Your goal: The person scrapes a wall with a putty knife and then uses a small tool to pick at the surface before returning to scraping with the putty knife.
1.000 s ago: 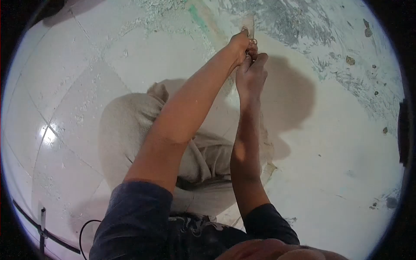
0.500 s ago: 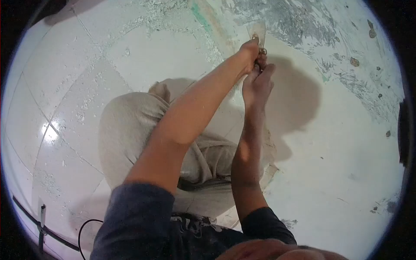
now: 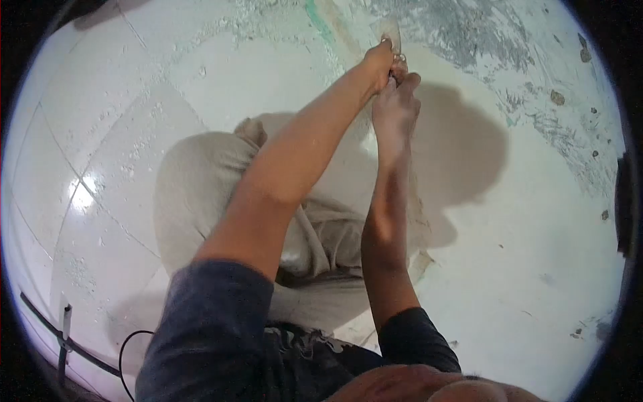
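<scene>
Both hands are closed around the handle of a scraper (image 3: pixel 390 30) at the top middle. My left hand (image 3: pixel 382 63) grips nearer the blade, fingers wrapped and thumb along the tool. Just behind it, my right hand (image 3: pixel 396 107) is closed around the lower end; most of the handle is hidden by the fingers. The scraper's thin, pale blade points away from me, against the wall (image 3: pixel 482 167) beside a patch where grey shows through scraped white paint.
White flakes litter the tiled floor (image 3: pixel 114 201) at left. My bent legs (image 3: pixel 201 194) in pale trousers lie beneath my arms. A dark bar (image 3: pixel 87 358) and a thin black cable (image 3: pixel 124 355) sit at lower left. A green streak (image 3: pixel 318 23) runs along the wall's foot.
Both hands and the scraper have shifted slightly farther away from me and up in the view. The grip stays the same.
</scene>
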Demonstrator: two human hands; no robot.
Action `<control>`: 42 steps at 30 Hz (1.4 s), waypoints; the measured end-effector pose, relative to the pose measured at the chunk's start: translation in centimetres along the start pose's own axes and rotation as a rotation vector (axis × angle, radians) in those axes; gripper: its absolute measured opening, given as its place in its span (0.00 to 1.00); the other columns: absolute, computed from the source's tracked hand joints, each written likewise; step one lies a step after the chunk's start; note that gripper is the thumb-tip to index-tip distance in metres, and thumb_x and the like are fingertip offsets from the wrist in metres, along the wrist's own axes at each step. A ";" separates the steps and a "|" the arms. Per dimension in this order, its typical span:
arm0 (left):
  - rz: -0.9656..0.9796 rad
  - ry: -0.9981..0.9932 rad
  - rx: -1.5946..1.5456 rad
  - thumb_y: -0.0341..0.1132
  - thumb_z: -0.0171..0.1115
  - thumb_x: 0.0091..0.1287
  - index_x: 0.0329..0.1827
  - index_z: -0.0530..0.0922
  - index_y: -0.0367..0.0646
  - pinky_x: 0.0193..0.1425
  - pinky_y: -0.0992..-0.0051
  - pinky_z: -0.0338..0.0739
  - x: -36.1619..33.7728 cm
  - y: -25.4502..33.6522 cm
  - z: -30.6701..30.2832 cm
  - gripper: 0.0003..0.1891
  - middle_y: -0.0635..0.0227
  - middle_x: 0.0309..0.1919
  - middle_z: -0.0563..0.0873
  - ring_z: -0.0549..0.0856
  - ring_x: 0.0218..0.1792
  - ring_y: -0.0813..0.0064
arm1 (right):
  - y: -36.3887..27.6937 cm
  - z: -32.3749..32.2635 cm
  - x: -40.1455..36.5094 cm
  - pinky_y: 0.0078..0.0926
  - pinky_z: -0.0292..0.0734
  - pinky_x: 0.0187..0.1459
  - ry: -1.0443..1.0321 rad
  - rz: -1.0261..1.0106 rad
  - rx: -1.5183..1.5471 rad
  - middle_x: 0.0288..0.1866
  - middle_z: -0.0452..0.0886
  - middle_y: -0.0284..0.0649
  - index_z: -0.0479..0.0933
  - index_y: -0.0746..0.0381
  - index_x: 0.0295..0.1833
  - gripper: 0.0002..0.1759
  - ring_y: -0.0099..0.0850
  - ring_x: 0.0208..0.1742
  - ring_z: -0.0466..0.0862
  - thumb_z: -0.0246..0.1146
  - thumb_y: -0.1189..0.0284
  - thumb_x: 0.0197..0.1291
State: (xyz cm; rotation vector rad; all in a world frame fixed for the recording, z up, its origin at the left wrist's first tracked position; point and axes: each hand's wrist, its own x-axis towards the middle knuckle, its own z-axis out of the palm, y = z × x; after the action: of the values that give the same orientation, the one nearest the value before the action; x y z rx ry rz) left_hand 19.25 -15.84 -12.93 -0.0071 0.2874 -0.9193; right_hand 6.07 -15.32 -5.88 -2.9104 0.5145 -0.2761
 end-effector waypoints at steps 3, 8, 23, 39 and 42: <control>-0.066 -0.040 0.075 0.54 0.40 0.79 0.24 0.63 0.49 0.20 0.76 0.60 -2.3 0.0 -0.4 0.25 0.75 0.19 0.68 0.63 0.16 0.78 | -0.7 0.5 0.1 0.57 0.73 0.49 0.001 -0.043 0.051 0.48 0.81 0.62 0.61 0.67 0.52 0.11 0.62 0.52 0.80 0.48 0.71 0.71; -0.158 -0.055 -0.001 0.54 0.41 0.78 0.29 0.63 0.50 0.19 0.78 0.54 -4.8 -4.4 1.4 0.21 0.76 0.20 0.65 0.60 0.16 0.81 | 0.8 -1.6 -3.7 0.57 0.72 0.51 0.088 0.004 0.098 0.50 0.81 0.60 0.60 0.67 0.53 0.12 0.62 0.52 0.80 0.48 0.71 0.71; 0.039 -0.020 0.221 0.56 0.39 0.78 0.28 0.67 0.48 0.19 0.74 0.58 -2.5 -2.6 3.5 0.25 0.73 0.18 0.67 0.63 0.16 0.79 | 0.8 -0.6 -0.2 0.50 0.76 0.43 0.209 -0.116 0.059 0.47 0.81 0.59 0.59 0.67 0.48 0.07 0.62 0.48 0.82 0.49 0.78 0.70; -0.060 0.067 0.114 0.55 0.41 0.77 0.30 0.66 0.51 0.18 0.76 0.56 -2.2 -0.4 3.5 0.21 0.75 0.19 0.67 0.60 0.15 0.80 | -1.2 -1.0 1.1 0.53 0.75 0.47 0.130 -0.023 0.075 0.49 0.82 0.60 0.63 0.67 0.50 0.09 0.60 0.51 0.82 0.50 0.75 0.69; -0.051 0.060 0.182 0.56 0.40 0.77 0.30 0.66 0.48 0.17 0.77 0.57 -2.4 0.3 3.2 0.23 0.75 0.18 0.68 0.61 0.14 0.80 | -1.2 -1.0 1.4 0.52 0.73 0.51 0.066 0.048 0.092 0.53 0.81 0.58 0.63 0.67 0.53 0.10 0.60 0.54 0.80 0.50 0.76 0.69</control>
State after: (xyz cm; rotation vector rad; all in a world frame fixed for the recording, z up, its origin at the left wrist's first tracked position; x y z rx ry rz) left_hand 18.98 -14.16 -9.28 0.1820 0.2594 -0.9947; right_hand 7.57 -14.82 -4.48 -2.8042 0.5653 -0.3794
